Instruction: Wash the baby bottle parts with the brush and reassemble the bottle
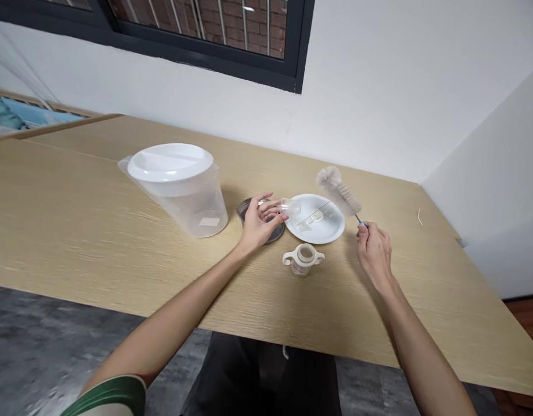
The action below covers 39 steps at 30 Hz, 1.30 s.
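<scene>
My left hand [258, 221] holds a small clear plastic part [291, 206], perhaps a bottle cap or teat, just above a round dark metal dish [245, 207]. My right hand [373, 249] grips the thin handle of a white bottle brush [338, 191], its bristle head raised and tilted left over the edge of a white plate [331, 231]. The plate carries small clear parts [315, 217]. A cream two-handled ring or collar [303, 258] stands on the table between my hands, nearer to me.
A big clear plastic jug with a white lid [176, 186] stands left of the dish. The light wooden table [76, 219] runs to a white wall, with a corner wall at right. A small pale strip [419, 216] lies far right.
</scene>
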Each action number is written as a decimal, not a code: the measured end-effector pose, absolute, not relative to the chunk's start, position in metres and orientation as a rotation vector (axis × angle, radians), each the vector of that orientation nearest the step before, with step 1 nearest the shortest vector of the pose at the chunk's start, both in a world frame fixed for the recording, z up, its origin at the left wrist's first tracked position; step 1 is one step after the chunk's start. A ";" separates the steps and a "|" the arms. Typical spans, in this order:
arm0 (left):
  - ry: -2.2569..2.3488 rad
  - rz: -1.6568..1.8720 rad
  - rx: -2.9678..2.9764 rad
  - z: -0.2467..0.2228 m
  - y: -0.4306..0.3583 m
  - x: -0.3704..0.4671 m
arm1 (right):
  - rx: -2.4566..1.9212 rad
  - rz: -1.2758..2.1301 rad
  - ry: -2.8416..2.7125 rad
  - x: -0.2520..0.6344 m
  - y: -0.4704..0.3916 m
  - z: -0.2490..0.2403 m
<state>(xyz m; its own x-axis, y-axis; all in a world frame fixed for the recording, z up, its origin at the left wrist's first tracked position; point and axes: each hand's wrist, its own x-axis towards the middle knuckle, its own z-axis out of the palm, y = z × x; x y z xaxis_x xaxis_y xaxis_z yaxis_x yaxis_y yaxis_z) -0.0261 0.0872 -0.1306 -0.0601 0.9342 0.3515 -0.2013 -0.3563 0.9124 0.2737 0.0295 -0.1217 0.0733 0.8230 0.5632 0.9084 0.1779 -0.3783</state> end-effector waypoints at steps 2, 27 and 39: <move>0.864 1.590 1.291 -0.131 0.088 -0.026 | -1.673 -0.112 -1.733 0.274 0.029 -0.120; 0.840 1.581 1.291 -0.130 0.086 -0.025 | -1.379 -0.174 -1.916 0.269 0.025 -0.123; 0.804 1.596 1.498 -0.134 0.083 -0.024 | -1.407 -0.162 -1.912 0.267 0.025 -0.125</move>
<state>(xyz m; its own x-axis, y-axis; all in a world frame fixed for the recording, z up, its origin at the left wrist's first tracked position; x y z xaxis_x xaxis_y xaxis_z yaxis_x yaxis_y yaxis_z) -0.0242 0.0831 -0.1337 0.0075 0.8700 0.4930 -0.1212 -0.4886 0.8640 0.2667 0.0247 -0.1253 -0.1209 0.7717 0.6244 0.8660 0.3895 -0.3137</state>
